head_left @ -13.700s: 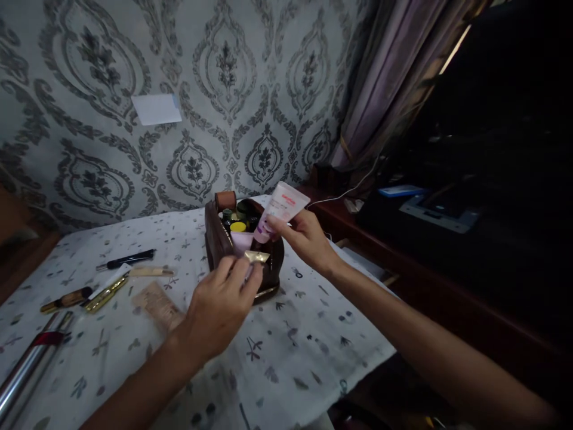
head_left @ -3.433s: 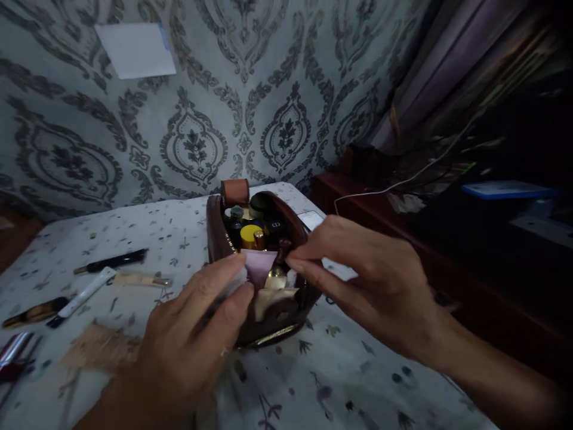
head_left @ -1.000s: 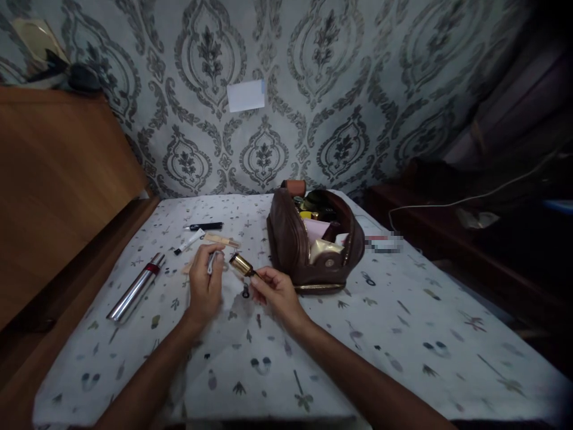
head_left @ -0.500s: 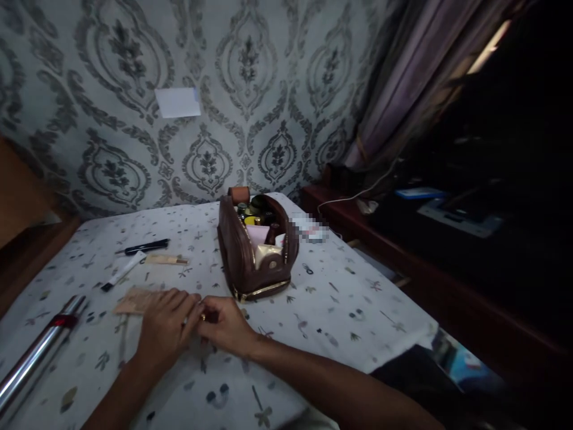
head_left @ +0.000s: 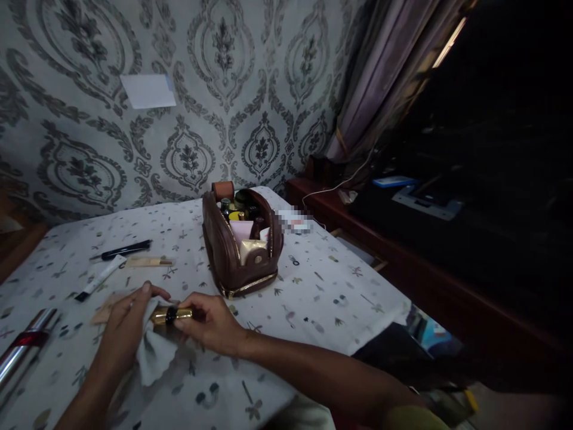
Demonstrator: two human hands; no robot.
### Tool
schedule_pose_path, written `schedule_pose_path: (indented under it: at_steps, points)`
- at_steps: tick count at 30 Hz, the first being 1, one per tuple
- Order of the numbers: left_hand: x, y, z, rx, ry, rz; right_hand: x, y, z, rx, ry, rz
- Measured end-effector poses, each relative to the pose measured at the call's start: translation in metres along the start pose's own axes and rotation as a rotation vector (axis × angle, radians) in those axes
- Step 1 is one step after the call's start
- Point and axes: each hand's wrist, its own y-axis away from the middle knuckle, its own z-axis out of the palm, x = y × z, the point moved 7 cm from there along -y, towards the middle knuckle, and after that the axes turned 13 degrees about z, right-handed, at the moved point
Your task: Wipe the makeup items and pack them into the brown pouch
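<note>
My right hand point(head_left: 213, 322) pinches one end of a small gold tube with a black band point(head_left: 171, 315). Wrapped round a pale cloth point(head_left: 156, 352), my left hand point(head_left: 128, 319) meets the tube's other end, and the cloth hangs below the fingers. Just beyond both hands stands an open brown bag point(head_left: 242, 251) filled with bottles, tubes and pouches. A beige flat item point(head_left: 102, 307) lies partly behind my left hand. Farther up are a white tube with a dark cap point(head_left: 101, 278), a slim beige tube point(head_left: 147, 262) and a dark pen-like item point(head_left: 125, 249).
A silver cylinder with a red band point(head_left: 27, 343) lies at the left on the patterned tablecloth point(head_left: 313, 322). A brown roll point(head_left: 222, 190) stands behind the bag. At the right are a dark red desk point(head_left: 403, 280), a white cable point(head_left: 342, 181) and a blue item point(head_left: 394, 181).
The gold tube and pale cloth now show between my hands, which were close together before. My left hand has turned and moved left. The whole view has shifted slightly.
</note>
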Motion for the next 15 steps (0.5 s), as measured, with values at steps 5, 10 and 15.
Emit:
schedule_pose_path:
  at_steps: [5, 10, 15]
  points:
    - [-0.003, 0.008, -0.002, 0.083, 0.138, -0.206, -0.003, -0.001, 0.0, -0.025, -0.027, 0.021]
    - [0.023, 0.014, -0.013, 0.288, 0.177, -0.228, 0.001, -0.002, 0.007, -0.142, -0.105, 0.124]
    - [0.018, 0.013, -0.023, 0.341, -0.024, -0.17, 0.002, -0.001, 0.015, -0.235, -0.155, 0.177]
